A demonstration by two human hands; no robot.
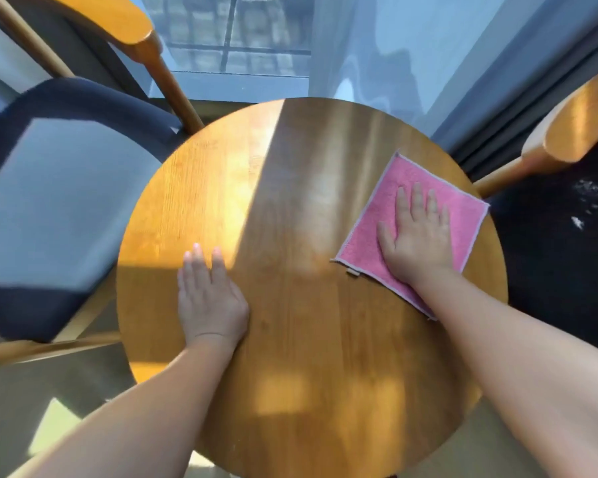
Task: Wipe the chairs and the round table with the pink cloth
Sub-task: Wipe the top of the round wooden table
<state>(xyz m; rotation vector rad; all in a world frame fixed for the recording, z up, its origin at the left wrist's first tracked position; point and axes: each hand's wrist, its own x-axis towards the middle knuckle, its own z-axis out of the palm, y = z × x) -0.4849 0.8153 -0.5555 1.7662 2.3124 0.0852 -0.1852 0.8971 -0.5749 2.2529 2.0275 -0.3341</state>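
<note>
Sunlit round table (290, 188) carries both my flat, spread hands: right hand (416, 236) presses the pink cloth (370, 236) near its right edge, left hand (209, 298) on bare wood by the left edge.

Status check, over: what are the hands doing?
Right hand flat on pink cloth, right side of round table. Left hand flat on bare wood. Nothing in the way.

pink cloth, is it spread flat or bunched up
Spread flat: the pink cloth lies open as a square on the round table, corners visible, under the flat right hand.
</note>
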